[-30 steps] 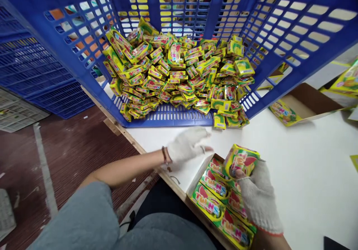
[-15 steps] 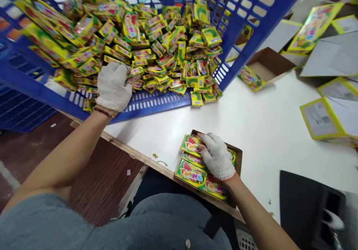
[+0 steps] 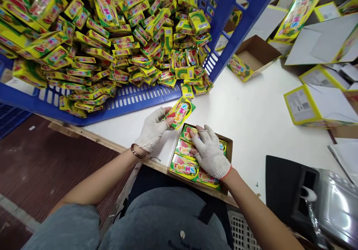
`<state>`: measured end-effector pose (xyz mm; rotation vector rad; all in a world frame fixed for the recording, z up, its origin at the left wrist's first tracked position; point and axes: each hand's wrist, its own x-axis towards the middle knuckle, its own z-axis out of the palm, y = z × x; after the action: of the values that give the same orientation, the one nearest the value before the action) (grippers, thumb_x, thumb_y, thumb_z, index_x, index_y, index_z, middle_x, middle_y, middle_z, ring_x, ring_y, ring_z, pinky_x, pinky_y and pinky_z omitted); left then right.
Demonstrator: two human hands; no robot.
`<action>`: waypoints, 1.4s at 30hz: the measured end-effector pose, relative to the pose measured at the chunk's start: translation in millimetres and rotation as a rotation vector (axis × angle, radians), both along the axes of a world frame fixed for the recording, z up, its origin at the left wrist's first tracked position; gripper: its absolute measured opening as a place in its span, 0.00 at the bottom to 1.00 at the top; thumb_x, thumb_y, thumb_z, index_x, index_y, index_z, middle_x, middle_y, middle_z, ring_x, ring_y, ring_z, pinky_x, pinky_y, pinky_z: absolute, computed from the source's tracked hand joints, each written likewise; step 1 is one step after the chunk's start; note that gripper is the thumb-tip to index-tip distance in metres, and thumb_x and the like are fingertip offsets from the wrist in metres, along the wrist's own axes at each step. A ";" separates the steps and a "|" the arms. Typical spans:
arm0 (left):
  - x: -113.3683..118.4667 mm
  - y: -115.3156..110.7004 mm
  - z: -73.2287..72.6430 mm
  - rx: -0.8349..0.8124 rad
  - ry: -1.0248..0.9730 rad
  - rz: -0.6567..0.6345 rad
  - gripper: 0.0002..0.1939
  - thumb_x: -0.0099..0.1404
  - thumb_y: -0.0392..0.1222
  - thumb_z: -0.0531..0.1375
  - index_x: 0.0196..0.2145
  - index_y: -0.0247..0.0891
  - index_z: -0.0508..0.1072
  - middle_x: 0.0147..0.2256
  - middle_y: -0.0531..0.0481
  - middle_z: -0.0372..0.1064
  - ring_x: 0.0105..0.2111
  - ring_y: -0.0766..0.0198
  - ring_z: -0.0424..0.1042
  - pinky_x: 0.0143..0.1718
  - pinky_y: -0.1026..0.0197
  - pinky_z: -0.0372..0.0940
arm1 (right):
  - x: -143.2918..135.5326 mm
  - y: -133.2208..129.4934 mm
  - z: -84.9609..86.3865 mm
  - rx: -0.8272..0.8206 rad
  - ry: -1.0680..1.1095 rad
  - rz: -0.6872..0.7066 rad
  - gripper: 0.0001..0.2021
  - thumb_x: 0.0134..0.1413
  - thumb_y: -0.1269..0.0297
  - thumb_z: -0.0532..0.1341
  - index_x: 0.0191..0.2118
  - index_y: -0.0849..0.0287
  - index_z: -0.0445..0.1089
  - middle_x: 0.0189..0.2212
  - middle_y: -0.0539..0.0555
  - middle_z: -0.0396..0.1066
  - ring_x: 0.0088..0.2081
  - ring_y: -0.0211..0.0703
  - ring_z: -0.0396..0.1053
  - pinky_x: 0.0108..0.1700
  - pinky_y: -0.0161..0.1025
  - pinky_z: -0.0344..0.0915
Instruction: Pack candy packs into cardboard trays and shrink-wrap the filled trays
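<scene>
My left hand [image 3: 152, 130], in a white glove with bare fingertips, pinches a yellow-green TWINS candy box [image 3: 181, 112] by one end. That box is tilted above the white table, just left of an open carton. Inside the carton [image 3: 229, 151], several like boxes lie flat in rows, such as a front-row candy box [image 3: 183, 166]. My right hand [image 3: 208, 151], gloved the same way, rests on these boxes with its fingers apart, hiding some of them. A blue crate [image 3: 140, 100] full of loose candy boxes [image 3: 125, 48] lies beyond my left hand.
An open brown-lined carton [image 3: 257, 56] stands right of the crate. Several white and yellow cartons [image 3: 302, 104] are piled at the far right. A black flat object [image 3: 282, 183] and a shiny tape dispenser-like device [image 3: 310, 205] lie at the lower right. The wooden table edge [image 3: 112, 143] runs in front of me.
My left hand has come out of the crate, moving right and toward me with a candy box. My right hand stays over the carton, its fingers shifted slightly; the view has turned.
</scene>
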<state>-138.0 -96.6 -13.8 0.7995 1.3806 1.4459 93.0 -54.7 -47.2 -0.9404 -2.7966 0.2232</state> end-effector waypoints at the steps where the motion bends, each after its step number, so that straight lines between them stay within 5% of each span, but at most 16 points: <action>1: 3.5 -1.2 -1.9 -0.006 -0.023 -0.004 0.29 0.55 0.50 0.69 0.51 0.34 0.72 0.48 0.41 0.73 0.40 0.59 0.74 0.37 0.59 0.74 | -0.6 -1.7 -1.1 -0.019 -0.011 0.020 0.26 0.61 0.64 0.56 0.64 0.64 0.63 0.65 0.68 0.56 0.67 0.67 0.47 0.63 0.64 0.55; 6: 15.4 -2.7 -9.4 -0.011 -0.062 -0.010 0.28 0.55 0.50 0.70 0.50 0.33 0.72 0.48 0.41 0.74 0.41 0.60 0.74 0.39 0.59 0.73 | -6.1 -2.7 -0.4 -0.082 -0.112 0.013 0.33 0.60 0.58 0.58 0.68 0.68 0.55 0.71 0.69 0.46 0.71 0.72 0.37 0.66 0.65 0.49; 12: 29.4 -2.5 -8.8 0.041 -0.135 -0.023 0.30 0.55 0.51 0.70 0.51 0.33 0.71 0.50 0.39 0.73 0.42 0.56 0.76 0.40 0.56 0.75 | -9.2 -4.1 -1.9 -0.076 -0.092 0.011 0.38 0.61 0.51 0.57 0.72 0.57 0.46 0.73 0.66 0.36 0.71 0.75 0.31 0.65 0.73 0.40; 19: 39.6 -3.7 -13.2 0.054 -0.191 0.020 0.27 0.55 0.51 0.71 0.48 0.36 0.72 0.48 0.42 0.74 0.43 0.57 0.76 0.39 0.59 0.74 | -18.3 1.3 2.2 -0.193 -0.155 0.128 0.41 0.58 0.45 0.59 0.71 0.61 0.50 0.70 0.70 0.46 0.70 0.77 0.37 0.65 0.74 0.40; 22: 40.1 -3.3 -11.0 0.043 -0.215 0.030 0.27 0.54 0.51 0.70 0.47 0.36 0.72 0.47 0.43 0.74 0.41 0.58 0.77 0.38 0.59 0.74 | -12.8 10.1 -3.2 -0.306 0.064 0.176 0.39 0.63 0.50 0.55 0.73 0.61 0.43 0.70 0.68 0.48 0.71 0.68 0.41 0.66 0.68 0.46; 25: 41.4 -5.8 -4.3 0.028 -0.201 -0.005 0.26 0.55 0.50 0.70 0.48 0.35 0.71 0.45 0.43 0.75 0.39 0.58 0.77 0.37 0.58 0.74 | -6.3 12.0 -5.2 -0.434 0.469 -0.011 0.33 0.69 0.55 0.45 0.73 0.60 0.35 0.67 0.67 0.55 0.68 0.54 0.53 0.65 0.57 0.56; 29: 49.1 -8.4 9.1 0.049 0.141 -0.187 0.20 0.59 0.46 0.66 0.47 0.35 0.75 0.44 0.44 0.76 0.42 0.56 0.75 0.43 0.54 0.72 | -0.1 13.9 31.4 -0.417 0.718 -0.194 0.33 0.70 0.52 0.44 0.72 0.58 0.31 0.65 0.68 0.54 0.63 0.50 0.61 0.59 0.49 0.65; 31: 54.9 -7.1 15.2 0.125 0.406 -0.275 0.16 0.61 0.44 0.64 0.46 0.37 0.76 0.44 0.45 0.76 0.45 0.56 0.74 0.48 0.53 0.70 | 6.0 18.7 61.1 -0.334 0.573 -0.133 0.29 0.68 0.54 0.50 0.69 0.57 0.47 0.60 0.64 0.62 0.59 0.51 0.64 0.57 0.50 0.64; 34: 61.6 -4.3 17.9 0.186 0.605 -0.382 0.17 0.65 0.42 0.60 0.50 0.38 0.74 0.41 0.46 0.76 0.41 0.58 0.74 0.45 0.54 0.70 | 21.8 22.8 90.0 -0.322 0.144 -0.010 0.15 0.63 0.64 0.54 0.52 0.57 0.70 0.41 0.56 0.72 0.44 0.48 0.70 0.48 0.46 0.66; 37: 61.3 -5.2 9.9 0.255 0.805 -0.520 0.15 0.69 0.43 0.56 0.51 0.36 0.72 0.41 0.43 0.75 0.41 0.56 0.74 0.45 0.52 0.70 | 38.4 14.5 84.7 -0.369 -0.139 -0.050 0.10 0.60 0.71 0.54 0.42 0.58 0.72 0.36 0.54 0.71 0.36 0.43 0.68 0.40 0.40 0.64; 42: 48.5 -17.6 -10.8 0.441 1.189 -0.751 0.11 0.68 0.41 0.58 0.45 0.35 0.74 0.50 0.37 0.72 0.52 0.48 0.70 0.57 0.41 0.63 | 37.5 -20.6 49.1 -0.299 -0.296 -0.088 0.11 0.56 0.75 0.56 0.43 0.59 0.70 0.41 0.57 0.73 0.41 0.47 0.69 0.42 0.41 0.63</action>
<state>-89.5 -114.2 -24.6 2.4029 1.2547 0.5976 130.5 -75.3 1.9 -1.2532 -3.0342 0.5432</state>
